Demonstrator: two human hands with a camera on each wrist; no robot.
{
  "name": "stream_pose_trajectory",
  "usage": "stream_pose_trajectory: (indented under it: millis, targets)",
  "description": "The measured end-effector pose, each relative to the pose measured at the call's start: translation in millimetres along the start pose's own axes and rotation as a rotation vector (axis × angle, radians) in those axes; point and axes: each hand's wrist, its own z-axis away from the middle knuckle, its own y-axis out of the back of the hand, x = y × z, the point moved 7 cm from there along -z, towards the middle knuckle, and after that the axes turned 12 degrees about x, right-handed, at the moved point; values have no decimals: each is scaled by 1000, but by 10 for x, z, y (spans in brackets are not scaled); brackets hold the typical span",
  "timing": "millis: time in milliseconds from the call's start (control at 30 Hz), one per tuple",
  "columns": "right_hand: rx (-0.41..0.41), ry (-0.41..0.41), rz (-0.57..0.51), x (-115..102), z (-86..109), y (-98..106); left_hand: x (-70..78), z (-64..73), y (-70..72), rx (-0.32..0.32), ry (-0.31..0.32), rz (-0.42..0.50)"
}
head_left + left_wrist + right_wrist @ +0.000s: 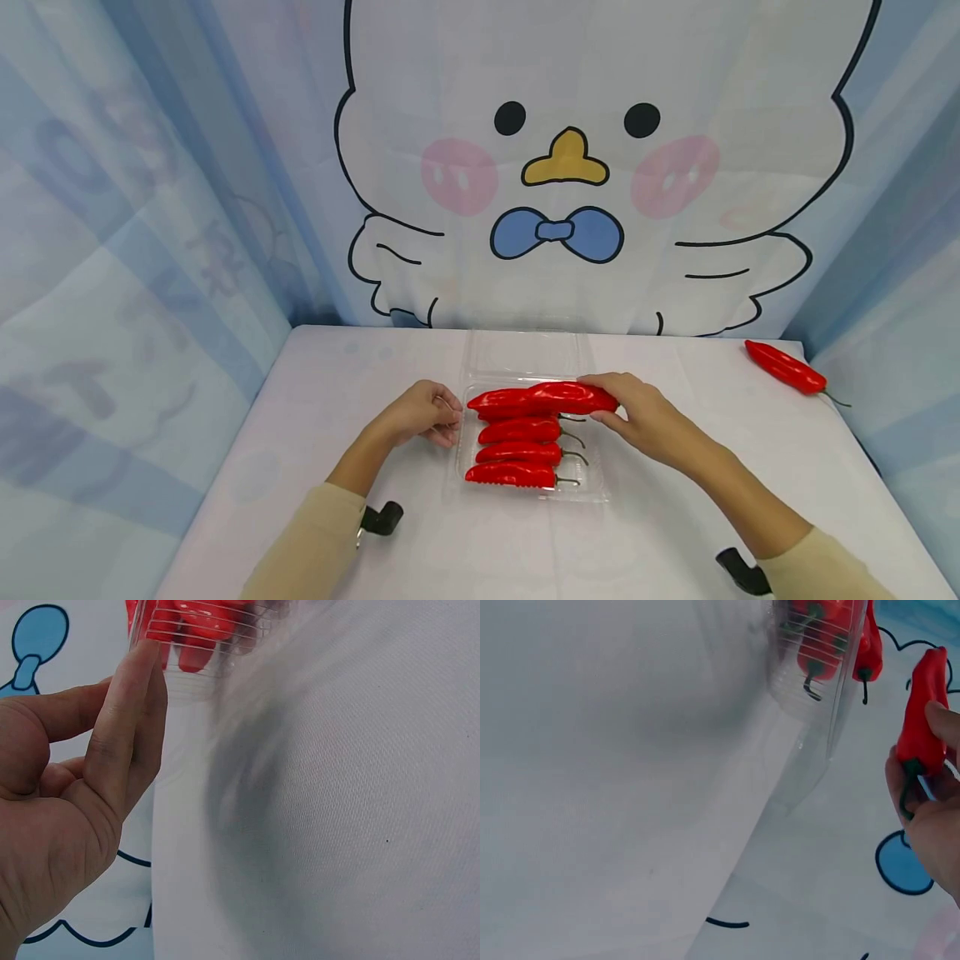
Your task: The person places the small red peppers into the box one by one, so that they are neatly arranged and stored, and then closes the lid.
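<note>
A red chili pepper [573,397] is held by my right hand [637,417] above the far end of a clear plastic box [596,487]. Thumb and fingers grip it near its stem end, and the green stem hangs down in the right wrist view, where the pepper [924,720] is upright. Several more red peppers [517,452] are inside the box, side by side with their stems toward the right. At the box's left side is my left hand [423,412]; its fairly straight fingertips meet the ribbed clear wall in the left wrist view.
The box's clear lid [525,354] lies folded back toward the rear edge of the white table [300,417]. One loose red pepper [783,367] rests at the far right corner. Cartoon-print curtains [562,292] stand behind and at both sides.
</note>
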Motion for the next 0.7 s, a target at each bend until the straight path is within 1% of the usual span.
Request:
stream_pose_trajectory:
  millis: [233, 333, 467, 700]
  targets:
    - [17, 96, -7, -160, -47, -117, -18, -7, -7, 6, 1, 1]
    - [3, 97, -18, -201, -60, -167, -11, -4, -10, 7, 1, 1]
    - [-40, 86, -34, -248, -81, -239, 3, 11, -16, 8, 0, -2]
    - [-103, 113, -21, -362, -133, -374, 19, 21, -19, 9, 2, -8]
